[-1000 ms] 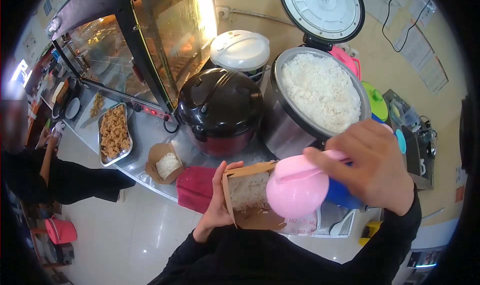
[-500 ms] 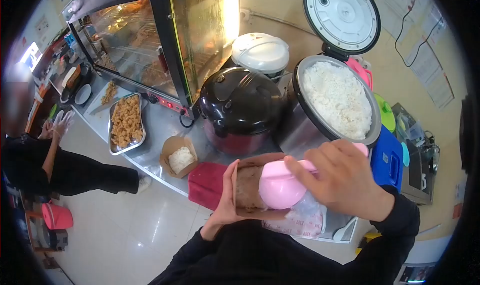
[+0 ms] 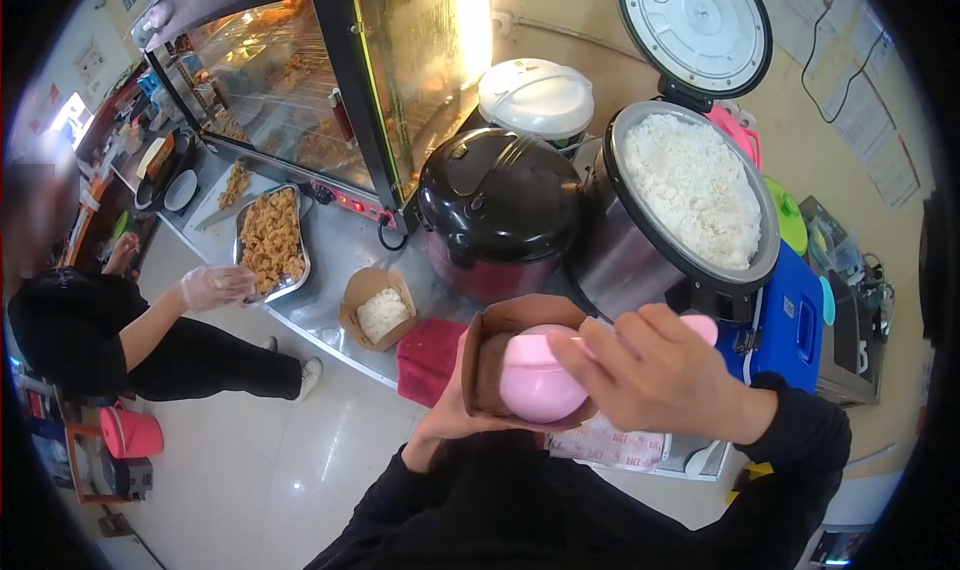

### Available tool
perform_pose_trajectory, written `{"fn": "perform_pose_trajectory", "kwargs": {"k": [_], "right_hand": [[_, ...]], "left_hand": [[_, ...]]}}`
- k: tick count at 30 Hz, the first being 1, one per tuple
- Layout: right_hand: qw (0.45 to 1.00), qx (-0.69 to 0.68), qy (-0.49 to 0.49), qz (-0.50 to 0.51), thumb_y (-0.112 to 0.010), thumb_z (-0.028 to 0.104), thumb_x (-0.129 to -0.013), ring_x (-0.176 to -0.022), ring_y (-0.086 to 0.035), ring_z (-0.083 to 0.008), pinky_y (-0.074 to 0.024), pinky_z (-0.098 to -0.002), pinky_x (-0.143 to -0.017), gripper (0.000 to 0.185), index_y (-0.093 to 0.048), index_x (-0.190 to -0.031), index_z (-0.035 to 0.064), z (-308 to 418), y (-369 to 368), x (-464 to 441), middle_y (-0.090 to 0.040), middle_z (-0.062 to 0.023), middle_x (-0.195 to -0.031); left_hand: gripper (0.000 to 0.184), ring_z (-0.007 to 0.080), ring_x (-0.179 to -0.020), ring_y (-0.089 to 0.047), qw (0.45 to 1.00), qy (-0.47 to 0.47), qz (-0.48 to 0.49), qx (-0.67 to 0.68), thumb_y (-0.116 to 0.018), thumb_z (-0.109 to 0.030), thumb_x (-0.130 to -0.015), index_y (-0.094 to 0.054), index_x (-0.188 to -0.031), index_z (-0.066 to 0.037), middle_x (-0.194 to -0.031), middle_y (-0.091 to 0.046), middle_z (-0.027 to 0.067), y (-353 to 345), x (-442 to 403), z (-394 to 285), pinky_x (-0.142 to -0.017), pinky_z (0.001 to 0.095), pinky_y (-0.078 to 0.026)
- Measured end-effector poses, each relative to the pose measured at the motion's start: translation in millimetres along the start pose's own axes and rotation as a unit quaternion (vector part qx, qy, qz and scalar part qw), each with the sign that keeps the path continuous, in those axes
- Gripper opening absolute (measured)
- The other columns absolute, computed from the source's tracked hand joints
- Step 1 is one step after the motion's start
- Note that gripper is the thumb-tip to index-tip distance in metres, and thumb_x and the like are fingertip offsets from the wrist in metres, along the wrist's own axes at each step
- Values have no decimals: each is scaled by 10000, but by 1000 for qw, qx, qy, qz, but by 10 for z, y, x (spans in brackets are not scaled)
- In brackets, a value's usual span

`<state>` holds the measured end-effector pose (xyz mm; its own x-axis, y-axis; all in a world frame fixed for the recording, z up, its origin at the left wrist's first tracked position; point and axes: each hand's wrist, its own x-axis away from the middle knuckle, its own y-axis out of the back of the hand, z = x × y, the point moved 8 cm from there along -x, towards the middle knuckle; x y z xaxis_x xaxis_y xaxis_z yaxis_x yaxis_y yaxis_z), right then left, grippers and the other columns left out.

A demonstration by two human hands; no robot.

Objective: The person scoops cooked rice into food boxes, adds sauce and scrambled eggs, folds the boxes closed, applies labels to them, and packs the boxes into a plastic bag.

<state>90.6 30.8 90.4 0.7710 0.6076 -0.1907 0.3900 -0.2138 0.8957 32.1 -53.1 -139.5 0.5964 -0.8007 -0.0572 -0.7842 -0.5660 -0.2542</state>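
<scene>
My left hand point(image 3: 447, 418) is wrapped around the side of a brown paper food box point(image 3: 525, 313), which I hold in front of my body. My right hand point(image 3: 665, 375) grips the handle of a pink plastic rice scoop point(image 3: 540, 385). The scoop's round bowl is down inside the box, with its rounded side toward me; whatever lies beneath it is hidden. Beyond the box, a large rice cooker point(image 3: 635, 255) stands with its lid up, full of white rice point(image 3: 690, 185). A second paper box point(image 3: 364, 292) with a mound of rice sits on the counter, left of a red cloth point(image 3: 432, 355).
A closed black-lidded cooker point(image 3: 495, 195) stands beside the open one, near a glass warming cabinet point(image 3: 270, 90). To the left, a co-worker's gloved hand point(image 3: 218, 285) is at a metal tray point(image 3: 303, 235) of fried pieces. A blue cooler box point(image 3: 790, 315) is at right.
The pink scoop has gone deeper into the paper box, and the box has tilted. The co-worker's gloved hand has reached to the tray. My view has shifted slightly.
</scene>
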Motion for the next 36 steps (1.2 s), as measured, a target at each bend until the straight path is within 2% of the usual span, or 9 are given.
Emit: {"fn": "perform_pose_trajectory", "kwargs": {"k": [3, 8, 11, 16, 19, 22, 31, 34, 36], "right_hand": [[999, -17, -33, 25, -623, 138, -748, -688, -532, -164, -422, -308, -631, 370, -664, -1111, 82, -128, 39, 40, -581, -24, -866], [990, -19, -119, 70, -606, 161, -752, -638, -529, -154, -396, -303, -569, 330, -641, -1065, 64, -374, 197, 8, -510, -18, -745], [984, -12, -140, 110, -612, 156, -748, -604, -530, -153, -396, -297, -551, 331, -639, -1056, 37, -342, 193, -4, -506, -15, -705], [987, 43, -111, 109, -628, 134, -733, -593, -564, -153, -407, -290, -533, 253, -631, -948, 0, -61, -37, -13, -521, -16, -661], [984, -40, -112, 133, -629, 186, -816, -631, -582, -182, -430, -322, -563, 235, -626, -991, 28, -64, -78, 29, -541, -39, -696], [983, -100, -84, 126, -640, 135, -721, -576, -614, -192, -430, -302, -495, 165, -598, -832, 21, -75, -71, 7, -570, -45, -648], [921, -285, -63, 257, -623, 282, -836, -623, -656, -338, -509, -410, -579, 225, -690, -781, 74, -256, -577, 91, -645, -165, -656], [903, -351, -114, 221, -611, 306, -858, -640, -634, -380, -513, -430, -592, 240, -729, -831, 99, -477, -557, 224, -645, -188, -683], [889, -409, -119, 169, -605, 275, -870, -602, -650, -313, -512, -387, -560, 221, -733, -878, 94, -688, -516, 388, -661, -164, -683]], "left_hand": [[1339, 274, -1405, -263, 999, 5, -11, 33, -945, -207, -539, -32, -1503, -34, -1495, -228, 150, 1, -5, 4, -1136, 425, -278], [1313, 264, -1383, -307, 994, -104, -24, -25, -940, -143, -558, -11, -1481, -45, -1473, -241, 150, -76, -51, -366, -1119, 405, -320], [1314, 274, -1282, -451, 976, -150, -113, -109, -969, -186, -501, -84, -1465, -62, -1384, -402, 154, -10, 33, -502, -1058, 422, -407], [1297, 280, -1346, -352, 976, -151, -97, -120, -939, -120, -552, -18, -1463, -56, -1444, -261, 168, -12, 101, -449, -1103, 407, -343], [1296, 281, -1346, -351, 974, -160, -87, -135, -936, -110, -552, -17, -1464, -59, -1443, -260, 169, -13, 150, -511, -1103, 408, -341], [1282, 281, -1348, -350, 979, -151, -73, -113, -930, -111, -563, -22, -1467, -64, -1448, -259, 164, -24, 167, -492, -1106, 410, -334], [1207, 270, -1362, -334, 992, -98, 6, -84, -906, -145, -615, -58, -1471, -73, -1461, -258, 144, -191, 127, -309, -1116, 412, -313], [1237, 269, -1377, -304, 994, -86, 10, -60, -915, -143, -596, -47, -1476, -80, -1468, -249, 145, -282, 64, -282, -1122, 409, -299], [1258, 267, -1386, -284, 996, -75, 8, -53, -921, -143, -584, -38, -1478, -78, -1470, -245, 147, -302, 12, -299, -1126, 408, -292]]}}
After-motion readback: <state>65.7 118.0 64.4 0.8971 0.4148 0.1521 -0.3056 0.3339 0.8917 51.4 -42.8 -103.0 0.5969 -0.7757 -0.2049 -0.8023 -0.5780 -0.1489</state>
